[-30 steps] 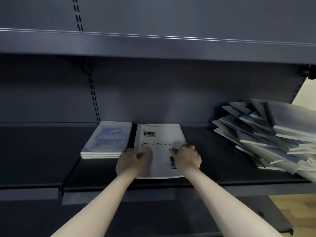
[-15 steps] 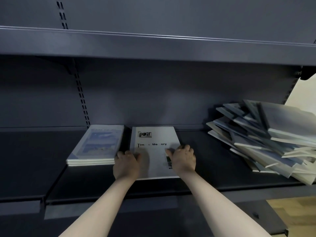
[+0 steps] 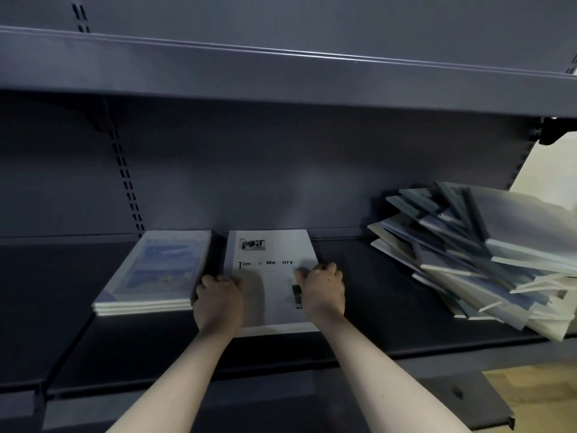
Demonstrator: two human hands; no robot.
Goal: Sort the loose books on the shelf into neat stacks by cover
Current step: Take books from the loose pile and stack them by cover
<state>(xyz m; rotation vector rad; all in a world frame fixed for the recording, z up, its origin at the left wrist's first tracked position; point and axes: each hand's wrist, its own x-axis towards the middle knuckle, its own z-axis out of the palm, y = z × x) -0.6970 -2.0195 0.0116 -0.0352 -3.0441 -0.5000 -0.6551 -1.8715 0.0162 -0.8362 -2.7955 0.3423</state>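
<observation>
The white book (image 3: pixel 271 276) lying flat on the shelf bears black cover lettering that reads "Tim", a faint "&", "Me" and "ory", with gaps between the fragments.

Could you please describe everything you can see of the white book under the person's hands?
The white book lies flat, cover up, on the dark shelf, close beside the blue-covered stack. Its matte, paper-like cover shows a small picture at top left and partly legible black lettering. The left hand grips its left edge, the right hand its right edge.
</observation>
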